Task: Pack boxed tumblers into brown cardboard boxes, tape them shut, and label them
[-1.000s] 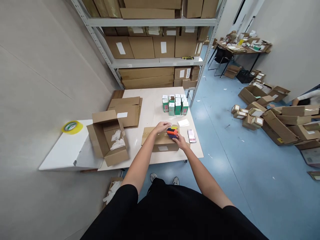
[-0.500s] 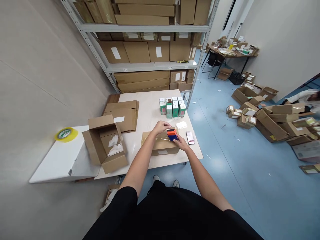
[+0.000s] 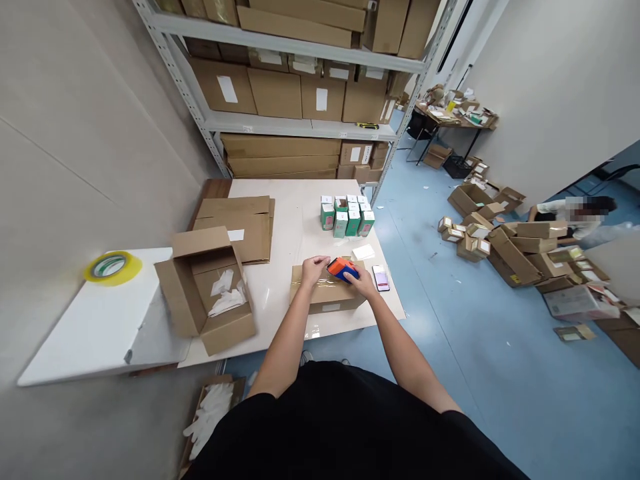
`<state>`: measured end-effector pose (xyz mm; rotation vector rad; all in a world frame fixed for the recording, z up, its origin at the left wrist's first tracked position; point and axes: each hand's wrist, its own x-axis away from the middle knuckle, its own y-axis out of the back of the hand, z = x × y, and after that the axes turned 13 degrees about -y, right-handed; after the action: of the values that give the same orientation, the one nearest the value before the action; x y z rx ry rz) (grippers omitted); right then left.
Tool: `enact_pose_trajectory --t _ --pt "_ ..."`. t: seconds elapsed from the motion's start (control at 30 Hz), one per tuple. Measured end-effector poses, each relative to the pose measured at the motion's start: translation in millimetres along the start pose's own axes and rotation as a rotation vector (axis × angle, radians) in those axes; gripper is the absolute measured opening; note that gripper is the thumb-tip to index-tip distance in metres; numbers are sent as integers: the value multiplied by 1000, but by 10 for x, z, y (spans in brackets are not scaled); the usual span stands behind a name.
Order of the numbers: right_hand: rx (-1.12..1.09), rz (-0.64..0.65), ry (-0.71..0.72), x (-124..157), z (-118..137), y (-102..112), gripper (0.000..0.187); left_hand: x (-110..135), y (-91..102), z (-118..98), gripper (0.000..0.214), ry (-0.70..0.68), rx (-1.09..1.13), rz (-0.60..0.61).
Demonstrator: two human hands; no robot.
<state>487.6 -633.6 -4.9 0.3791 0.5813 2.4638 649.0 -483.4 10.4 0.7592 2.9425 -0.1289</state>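
orange-and-blue tool (image 3: 343,269): over the taped carton (image 3: 351,304), in the right hand (image 3: 363,281); looks light, stiff and probably smooth; best gripped round its blue body.
right hand: fingers clamped on the tool's blue end.
left hand (image 3: 313,270): fingertips drawn together just beside the tool; cannot tell whether they pinch anything.
open carton (image 3: 179,293): crumpled white paper (image 3: 227,302) inside.
floor box (image 3: 237,392): heaped with white, soft-looking material (image 3: 213,413).
green boxes (image 3: 353,223): upright in a cluster; one top looks open, contents too small to tell.

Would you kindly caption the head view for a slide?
Right hand holds an orange-and-blue tool over a taped cardboard box, left hand alongside.
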Motion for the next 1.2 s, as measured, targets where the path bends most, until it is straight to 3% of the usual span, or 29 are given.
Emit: enact_pose_trajectory --t 0.3,0.6,0.83,1.03,1.2 --pt "152 -91 -40 33 331 -19 52 114 259 9 16 39 95 -121" --pt "113 59 -92 -73 455 -36 53 237 415 125 17 65 128 -280" --pt "304 83 -70 -286 586 -191 49 301 579 417 23 139 320 -404" --pt "295 70 -58 -259 704 -234 51 248 635 497 28 121 399 -403" --pt "332 39 -63 -117 634 -191 51 301 678 465 30 195 415 -365"
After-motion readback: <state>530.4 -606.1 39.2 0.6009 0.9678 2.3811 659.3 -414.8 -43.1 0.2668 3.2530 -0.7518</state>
